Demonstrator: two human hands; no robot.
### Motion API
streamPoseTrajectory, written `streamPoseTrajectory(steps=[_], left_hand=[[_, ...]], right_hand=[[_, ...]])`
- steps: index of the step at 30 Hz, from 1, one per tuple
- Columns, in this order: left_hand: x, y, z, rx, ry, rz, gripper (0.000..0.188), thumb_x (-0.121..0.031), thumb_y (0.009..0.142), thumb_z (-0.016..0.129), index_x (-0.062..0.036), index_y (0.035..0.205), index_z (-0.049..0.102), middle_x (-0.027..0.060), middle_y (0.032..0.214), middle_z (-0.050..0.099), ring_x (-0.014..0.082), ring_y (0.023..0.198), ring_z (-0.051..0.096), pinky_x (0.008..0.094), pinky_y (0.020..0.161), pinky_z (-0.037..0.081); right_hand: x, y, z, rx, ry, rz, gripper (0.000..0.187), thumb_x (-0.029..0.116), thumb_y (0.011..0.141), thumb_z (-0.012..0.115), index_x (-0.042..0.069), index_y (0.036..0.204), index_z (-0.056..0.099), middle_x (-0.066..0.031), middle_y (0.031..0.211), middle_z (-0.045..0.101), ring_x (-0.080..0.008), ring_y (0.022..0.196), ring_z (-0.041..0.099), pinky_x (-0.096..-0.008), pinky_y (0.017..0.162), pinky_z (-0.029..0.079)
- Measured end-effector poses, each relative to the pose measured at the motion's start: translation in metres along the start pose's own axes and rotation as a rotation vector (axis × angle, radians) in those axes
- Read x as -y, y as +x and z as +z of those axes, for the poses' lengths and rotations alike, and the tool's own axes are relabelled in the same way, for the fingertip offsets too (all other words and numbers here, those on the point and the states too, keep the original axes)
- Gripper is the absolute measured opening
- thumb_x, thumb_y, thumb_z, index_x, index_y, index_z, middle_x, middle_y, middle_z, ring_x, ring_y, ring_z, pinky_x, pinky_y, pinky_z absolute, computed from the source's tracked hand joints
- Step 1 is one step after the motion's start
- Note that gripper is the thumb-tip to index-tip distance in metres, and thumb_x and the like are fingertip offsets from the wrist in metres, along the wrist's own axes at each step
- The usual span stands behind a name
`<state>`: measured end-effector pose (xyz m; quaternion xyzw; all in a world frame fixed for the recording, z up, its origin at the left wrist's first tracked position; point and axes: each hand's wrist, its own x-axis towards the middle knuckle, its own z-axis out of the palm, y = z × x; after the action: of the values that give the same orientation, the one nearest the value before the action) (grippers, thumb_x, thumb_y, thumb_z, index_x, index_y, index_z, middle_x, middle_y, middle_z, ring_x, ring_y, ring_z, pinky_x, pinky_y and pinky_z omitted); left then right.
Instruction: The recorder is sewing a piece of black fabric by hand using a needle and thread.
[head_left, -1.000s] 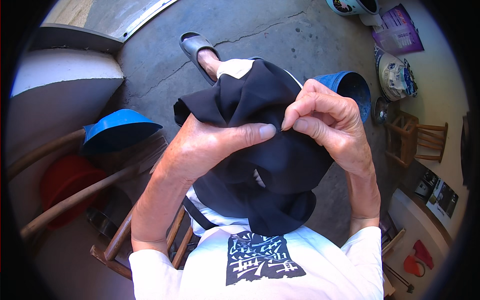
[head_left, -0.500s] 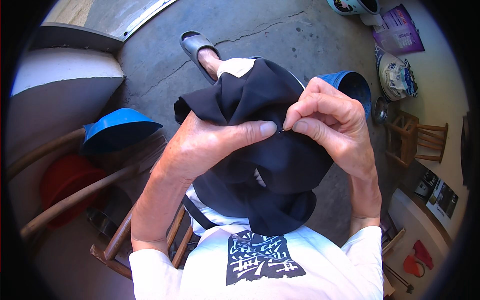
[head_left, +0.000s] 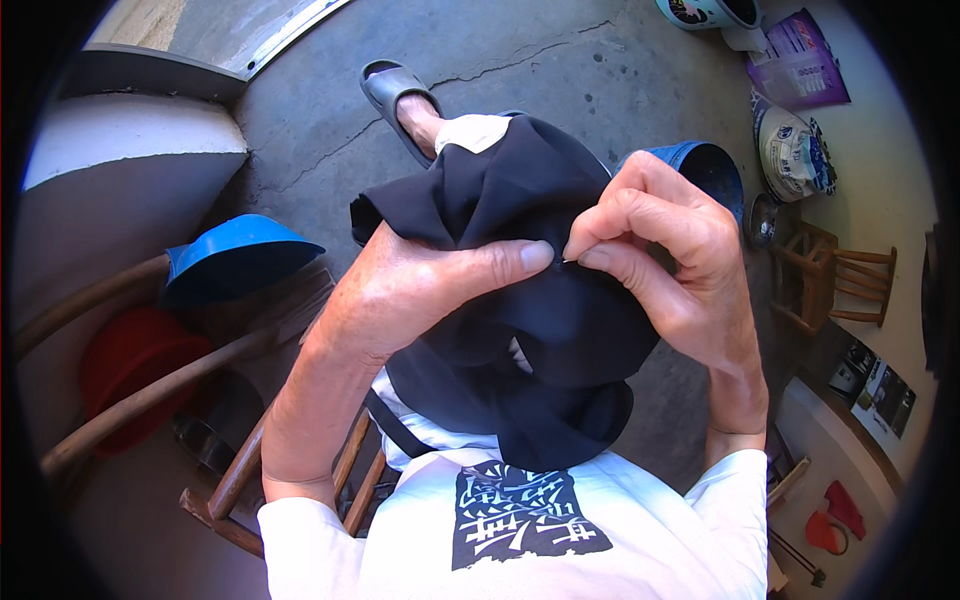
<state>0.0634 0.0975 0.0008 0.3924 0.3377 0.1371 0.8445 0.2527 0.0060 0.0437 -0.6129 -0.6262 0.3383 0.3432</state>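
While the person sits on a wooden chair (head_left: 250,470) over a cracked concrete floor (head_left: 520,60), both hands are closed on a black garment (head_left: 540,330) bunched over the lap and knee. The left hand (head_left: 400,290) clamps a fold of the cloth, thumb stretched out along it toward the other hand. The right hand (head_left: 670,260) pinches thumb and forefinger together just at that thumb's tip, on what looks like a fine sewing needle (head_left: 568,261); it is too small to be sure of, and no thread can be made out.

A sandalled foot (head_left: 400,95) shows past the garment's far edge. A blue basin (head_left: 235,255) sits at the person's left, a red tub (head_left: 125,365) nearer beneath the chair's arm, and another blue tub (head_left: 710,170) lies partly hidden behind the right hand. A small wooden stool (head_left: 830,285) stands further right.

The main risk, as I judge it, is the point catching the left thumb, since the two hands nearly touch. The bunched layers could also be stitched together by mistake. If the pinch slackens, so slight a needle could vanish into the dark folds or drop to the floor.
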Motion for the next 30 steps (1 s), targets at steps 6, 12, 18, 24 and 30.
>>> streamPoseTrajectory(steps=[6,12,18,24,30], left_hand=[[0.000,0.000,-0.002,0.024,0.018,0.018,0.049,-0.003,0.072,0.079,0.0042,0.117,0.062,0.0097,0.109,0.066,0.0177,0.101,0.061,0.0305,0.094,0.046],[0.003,0.001,-0.004,0.073,0.088,0.082,0.051,-0.001,0.070,0.079,0.0046,0.118,0.061,0.0099,0.110,0.066,0.0178,0.101,0.061,0.0304,0.095,0.046],[0.003,0.001,-0.005,0.063,0.110,0.073,0.051,-0.001,0.070,0.079,0.0046,0.117,0.061,0.0097,0.109,0.066,0.0179,0.100,0.062,0.0301,0.094,0.046],[0.002,0.001,-0.002,0.051,0.087,0.069,0.050,0.000,0.069,0.079,0.0045,0.116,0.062,0.0096,0.108,0.066,0.0179,0.099,0.062,0.0300,0.094,0.047],[0.002,-0.001,-0.001,0.033,0.098,0.063,0.049,0.001,0.068,0.079,0.0044,0.114,0.063,0.0093,0.106,0.067,0.0179,0.099,0.062,0.0298,0.093,0.047]], right_hand=[[-0.007,-0.004,0.001,0.039,0.203,0.138,0.009,-0.008,0.079,0.067,0.000,0.083,0.068,-0.0031,0.083,0.054,-0.0087,0.073,0.054,-0.0206,0.063,0.043],[-0.007,-0.004,0.002,-0.009,0.257,0.180,0.006,-0.004,0.078,0.069,0.001,0.081,0.068,-0.0023,0.079,0.059,-0.0094,0.067,0.052,-0.0234,0.060,0.041],[-0.010,-0.006,0.002,-0.003,0.299,0.204,0.005,-0.003,0.079,0.069,0.002,0.081,0.068,-0.0019,0.080,0.059,-0.0089,0.069,0.052,-0.0229,0.061,0.041],[-0.013,-0.007,0.003,0.003,0.330,0.220,0.005,-0.003,0.080,0.069,0.002,0.081,0.068,-0.0012,0.080,0.059,-0.0079,0.069,0.051,-0.0221,0.061,0.040],[-0.013,-0.007,0.004,0.006,0.343,0.218,0.007,-0.004,0.080,0.068,0.002,0.082,0.067,-0.0007,0.081,0.059,-0.0075,0.069,0.051,-0.0217,0.061,0.040]])
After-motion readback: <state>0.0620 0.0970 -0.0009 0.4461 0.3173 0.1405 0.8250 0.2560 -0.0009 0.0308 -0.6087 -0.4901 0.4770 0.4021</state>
